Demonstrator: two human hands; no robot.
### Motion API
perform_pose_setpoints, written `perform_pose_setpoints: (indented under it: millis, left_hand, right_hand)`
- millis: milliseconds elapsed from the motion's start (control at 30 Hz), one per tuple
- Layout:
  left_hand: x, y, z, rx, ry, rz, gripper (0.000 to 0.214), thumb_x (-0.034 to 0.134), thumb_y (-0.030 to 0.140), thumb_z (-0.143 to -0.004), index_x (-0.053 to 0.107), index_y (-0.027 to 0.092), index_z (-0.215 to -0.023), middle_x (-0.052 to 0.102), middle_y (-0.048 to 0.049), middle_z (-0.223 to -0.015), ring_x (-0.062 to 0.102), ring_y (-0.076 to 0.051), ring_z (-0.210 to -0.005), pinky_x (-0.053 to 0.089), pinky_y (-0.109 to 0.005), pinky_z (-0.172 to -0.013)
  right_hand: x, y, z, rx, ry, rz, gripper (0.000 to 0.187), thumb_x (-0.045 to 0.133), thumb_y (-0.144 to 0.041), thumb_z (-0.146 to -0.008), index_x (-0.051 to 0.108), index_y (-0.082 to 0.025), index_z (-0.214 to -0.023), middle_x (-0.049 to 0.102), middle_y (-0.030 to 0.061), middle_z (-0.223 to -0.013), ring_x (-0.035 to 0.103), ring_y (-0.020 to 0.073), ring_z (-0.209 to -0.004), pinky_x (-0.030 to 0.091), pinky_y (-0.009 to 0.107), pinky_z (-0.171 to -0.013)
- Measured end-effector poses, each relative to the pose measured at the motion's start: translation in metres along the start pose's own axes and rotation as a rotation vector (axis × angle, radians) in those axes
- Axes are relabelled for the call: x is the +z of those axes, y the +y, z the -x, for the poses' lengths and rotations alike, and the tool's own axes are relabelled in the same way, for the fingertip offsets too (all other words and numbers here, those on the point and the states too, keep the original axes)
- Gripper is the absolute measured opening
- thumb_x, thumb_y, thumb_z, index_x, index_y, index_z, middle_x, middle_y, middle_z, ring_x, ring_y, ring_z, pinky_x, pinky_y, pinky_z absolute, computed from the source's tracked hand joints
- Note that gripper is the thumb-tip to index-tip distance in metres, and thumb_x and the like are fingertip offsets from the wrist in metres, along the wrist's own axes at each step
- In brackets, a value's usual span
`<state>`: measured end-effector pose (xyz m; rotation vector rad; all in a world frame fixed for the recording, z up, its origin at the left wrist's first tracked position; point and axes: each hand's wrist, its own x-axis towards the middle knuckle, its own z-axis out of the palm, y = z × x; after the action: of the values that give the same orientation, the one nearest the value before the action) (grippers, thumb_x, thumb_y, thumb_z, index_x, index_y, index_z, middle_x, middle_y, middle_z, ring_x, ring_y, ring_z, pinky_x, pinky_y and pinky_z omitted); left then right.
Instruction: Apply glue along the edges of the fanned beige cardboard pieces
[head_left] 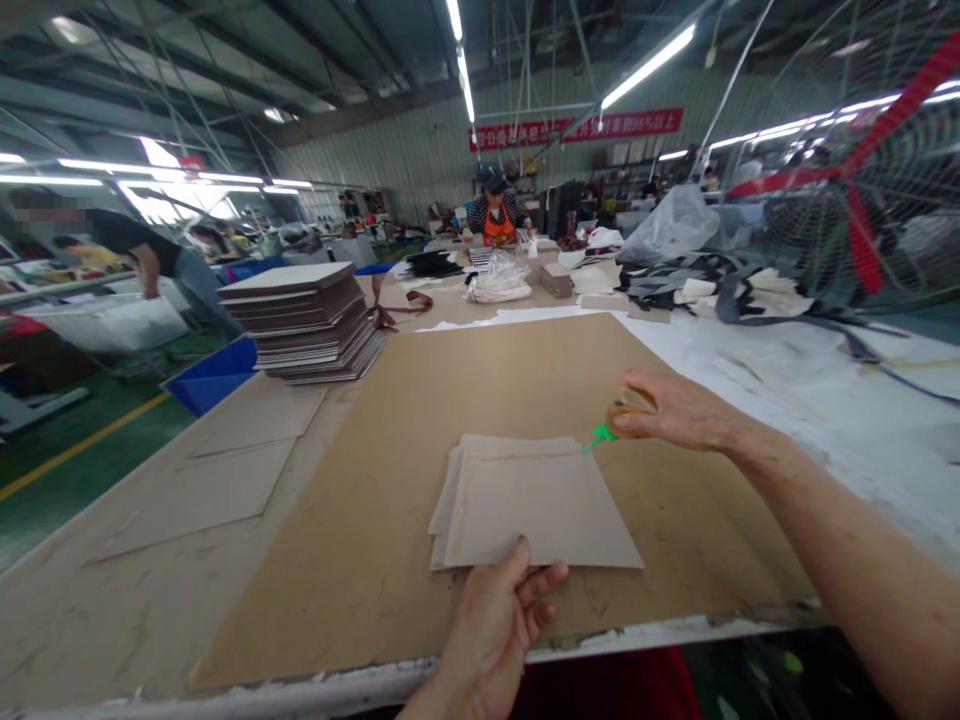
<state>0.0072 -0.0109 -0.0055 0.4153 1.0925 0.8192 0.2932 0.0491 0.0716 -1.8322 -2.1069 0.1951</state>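
A small pile of grey-beige cardboard sheets (536, 505) lies slightly fanned in front of me. Thin lines of what looks like glue run along the left and far edges of the top sheet. My left hand (495, 620) grips the near edge, thumb on top and fingers curled at or under the rim. At the far right corner, my right hand (667, 410) is closed around a yellowish squeeze bottle (630, 412). The bottle's green nozzle (600, 436) is tilted down, its tip at that corner of the top sheet.
A brown board (360, 560) lies under the pile. Left stand a tall stack of panels (307, 325) and loose flat sheets (202, 495). Dark fabric scraps (675, 285) lie back right, near a large fan (855, 170). One person works across the table, another at far left.
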Motion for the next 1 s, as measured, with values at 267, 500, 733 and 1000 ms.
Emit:
perform_pose_setpoints:
  millis: [267,500,733,1000]
  left_hand:
    - [0.001,0.0,0.0,0.013,0.006,0.0,0.007,0.059,0.018,-0.089,0.056,0.012,-0.088,0.066,-0.0063,-0.086,0.07,-0.018,-0.077,0.047,-0.018,-0.044]
    - [-0.001,-0.001,-0.001,0.003,0.001,-0.005,0.008,0.06,0.019,-0.089,0.056,0.011,-0.087,0.067,-0.007,-0.085,0.07,-0.018,-0.077,0.047,-0.018,-0.043]
    - [0.001,0.0,0.001,-0.006,0.028,0.003,0.008,0.059,0.016,-0.089,0.054,0.012,-0.084,0.064,-0.0044,-0.078,0.07,-0.018,-0.074,0.046,-0.018,-0.043]
    - [-0.002,-0.002,-0.001,0.006,0.011,-0.011,0.008,0.06,0.018,-0.089,0.054,0.012,-0.089,0.066,-0.0079,-0.088,0.07,-0.019,-0.08,0.047,-0.018,-0.045]
  right_hand:
    - [-0.002,-0.006,0.008,-0.075,-0.049,-0.022,0.029,0.059,-0.049,-0.083,0.052,-0.021,-0.087,0.059,0.0023,-0.087,0.056,0.0221,-0.078,0.034,0.03,-0.063]
    - [0.01,-0.003,0.002,-0.047,0.046,0.019,0.029,0.057,-0.049,-0.085,0.052,-0.021,-0.09,0.057,0.0031,-0.089,0.052,0.0224,-0.079,0.033,0.031,-0.063]
    - [0.016,-0.01,-0.001,-0.097,0.045,0.003,0.027,0.057,-0.048,-0.087,0.052,-0.022,-0.095,0.058,0.0014,-0.092,0.054,0.0215,-0.082,0.035,0.031,-0.067]
    - [-0.001,0.006,0.017,0.028,0.042,0.032,0.032,0.056,-0.053,-0.084,0.054,-0.022,-0.092,0.059,0.0026,-0.09,0.056,0.0238,-0.08,0.036,0.032,-0.065]
